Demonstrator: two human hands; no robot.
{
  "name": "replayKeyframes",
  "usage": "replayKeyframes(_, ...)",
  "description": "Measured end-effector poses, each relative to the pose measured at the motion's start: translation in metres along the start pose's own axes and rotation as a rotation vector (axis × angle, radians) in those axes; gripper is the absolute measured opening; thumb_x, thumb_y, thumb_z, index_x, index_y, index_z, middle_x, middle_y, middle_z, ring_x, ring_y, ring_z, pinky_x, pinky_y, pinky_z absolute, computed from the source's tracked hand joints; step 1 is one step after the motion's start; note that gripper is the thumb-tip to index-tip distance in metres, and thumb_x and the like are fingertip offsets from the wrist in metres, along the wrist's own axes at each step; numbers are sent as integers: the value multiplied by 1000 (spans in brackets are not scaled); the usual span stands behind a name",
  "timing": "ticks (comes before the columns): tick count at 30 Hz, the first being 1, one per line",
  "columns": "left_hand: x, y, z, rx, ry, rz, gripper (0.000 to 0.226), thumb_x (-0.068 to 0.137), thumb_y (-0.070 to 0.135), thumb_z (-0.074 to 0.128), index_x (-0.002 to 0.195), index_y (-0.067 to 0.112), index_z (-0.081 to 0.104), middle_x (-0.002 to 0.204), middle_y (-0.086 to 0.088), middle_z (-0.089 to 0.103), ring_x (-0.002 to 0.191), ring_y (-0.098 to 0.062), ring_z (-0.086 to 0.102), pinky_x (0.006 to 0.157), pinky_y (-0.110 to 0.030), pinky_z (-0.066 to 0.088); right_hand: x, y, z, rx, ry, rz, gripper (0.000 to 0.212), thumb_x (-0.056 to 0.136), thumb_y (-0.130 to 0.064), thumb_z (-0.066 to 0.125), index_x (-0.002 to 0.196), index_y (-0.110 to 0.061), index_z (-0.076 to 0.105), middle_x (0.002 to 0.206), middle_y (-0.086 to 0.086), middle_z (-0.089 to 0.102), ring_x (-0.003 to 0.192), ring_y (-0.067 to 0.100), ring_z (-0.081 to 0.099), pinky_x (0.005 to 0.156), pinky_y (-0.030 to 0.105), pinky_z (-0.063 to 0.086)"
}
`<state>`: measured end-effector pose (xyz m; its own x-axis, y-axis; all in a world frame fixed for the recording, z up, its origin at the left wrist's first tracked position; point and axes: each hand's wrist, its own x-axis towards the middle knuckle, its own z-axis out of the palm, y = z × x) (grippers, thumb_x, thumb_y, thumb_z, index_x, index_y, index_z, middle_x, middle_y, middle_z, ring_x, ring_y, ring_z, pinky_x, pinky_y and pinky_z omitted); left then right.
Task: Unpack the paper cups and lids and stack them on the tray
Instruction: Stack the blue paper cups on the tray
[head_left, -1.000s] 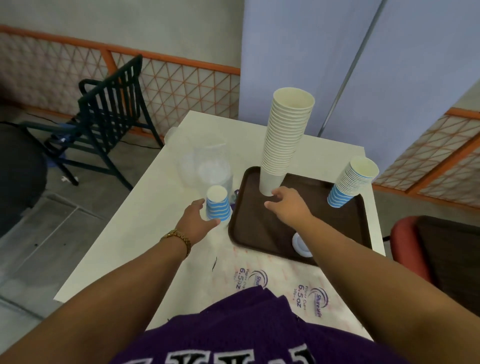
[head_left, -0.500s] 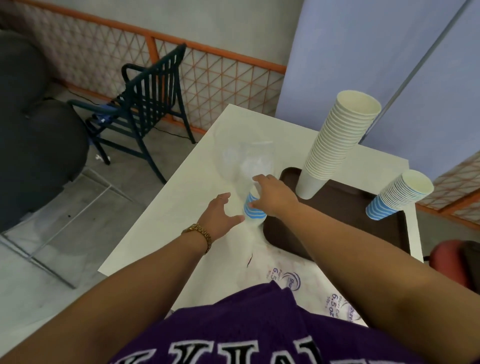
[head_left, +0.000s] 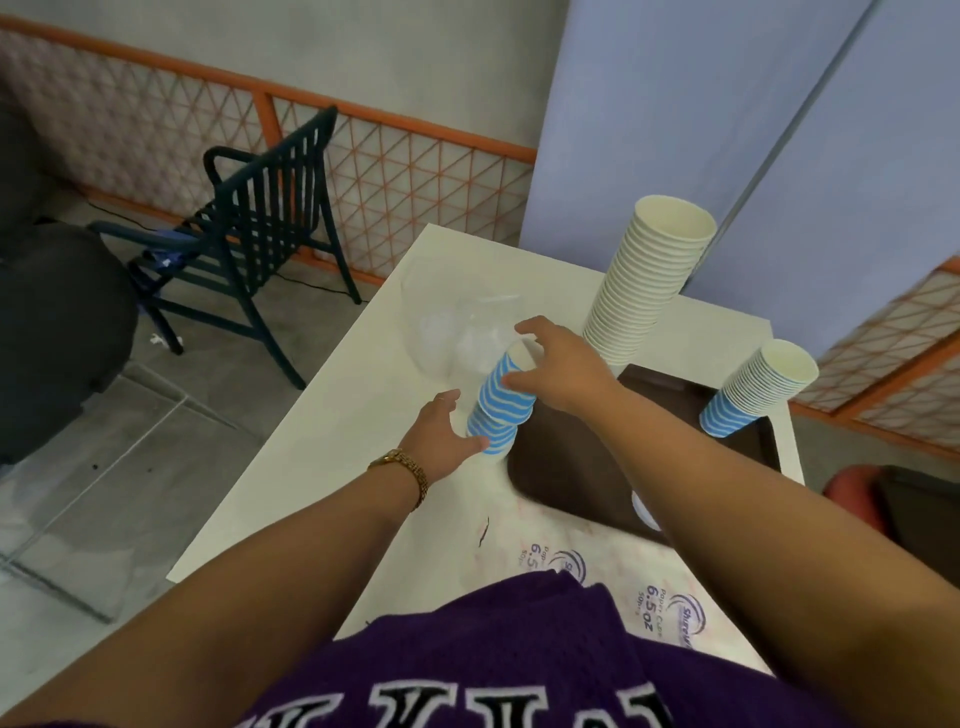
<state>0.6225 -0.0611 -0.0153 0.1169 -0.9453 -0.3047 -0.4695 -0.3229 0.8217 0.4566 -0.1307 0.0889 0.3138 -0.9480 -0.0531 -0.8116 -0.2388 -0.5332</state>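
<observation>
A short stack of blue-striped paper cups (head_left: 498, 410) stands on the white table (head_left: 332, 457) just left of the brown tray (head_left: 571, 467). My right hand (head_left: 563, 364) grips the top cups from the right, fingers over the rim. My left hand (head_left: 447, 441) touches the base of the stack with thumb and spread fingers. On the tray stand a tall stack of white cups (head_left: 649, 286) and a leaning blue-striped stack (head_left: 758, 389). A white lid (head_left: 644, 512) lies on the tray, partly hidden by my right arm.
Clear plastic wrapping with lids (head_left: 457, 338) lies on the table behind the cups. Printed cup packaging (head_left: 613, 577) covers the near table edge. A dark green chair (head_left: 249, 234) stands on the floor to the left, a red seat (head_left: 857, 488) to the right.
My right hand has come from the tray to the small striped stack and lifted its top cups slightly. My left hand has slid down to the stack's base. The view has shifted left.
</observation>
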Motion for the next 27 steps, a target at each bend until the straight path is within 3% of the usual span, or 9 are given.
replayKeyframes(5,6,17,12,-11,3,72,83,78,21,80,146,15,34,146,-8,41,132,-25,45,106,-32,38,-10,19,-31,456,161,153,50,80,-25,77,126,-23,57,112,-2,58,100,14,57,82,27,46)
replayKeyframes(9,11,29,21,-58,51,122,71,70,13,85,131,12,50,129,-7,56,116,-22,57,99,-31,45,-24,51,-42,959,182,344,32,80,-27,75,107,-17,60,100,5,65,85,21,61,68,29,48)
replayKeyframes(12,15,28,28,-79,80,96,77,69,19,87,135,12,47,128,-5,54,112,-18,57,100,-30,45,-43,75,-42,1383,112,443,25,86,-29,68,104,-13,65,96,8,70,92,26,65,85,36,52)
replayKeyframes(15,19,30,35,-88,125,86,71,73,20,85,133,9,48,123,-4,56,105,-16,56,93,-24,42,-60,99,-37,1726,206,509,29,90,-31,62,110,-10,65,102,12,72,100,30,69,97,44,51)
replayKeyframes(20,23,32,39,-60,154,62,61,79,26,80,130,13,50,123,-6,59,106,-20,58,94,-30,45,-75,120,-34,1885,284,519,36,93,-38,58,115,-11,64,109,13,72,107,29,68,94,48,52)
replayKeyframes(24,18,37,39,-42,169,70,58,81,24,78,130,12,49,124,-6,58,105,-19,55,94,-29,44,-77,131,-40,1926,373,547,44,92,-47,59,114,-9,63,116,13,68,113,28,62,97,41,49)
replayKeyframes(27,14,42,40,-37,177,66,58,83,23,76,132,10,47,124,-7,56,104,-17,53,94,-30,43,-80,139,-41,2041,419,480,43,87,-37,65,116,-5,61,114,14,67,112,30,63,99,40,48)
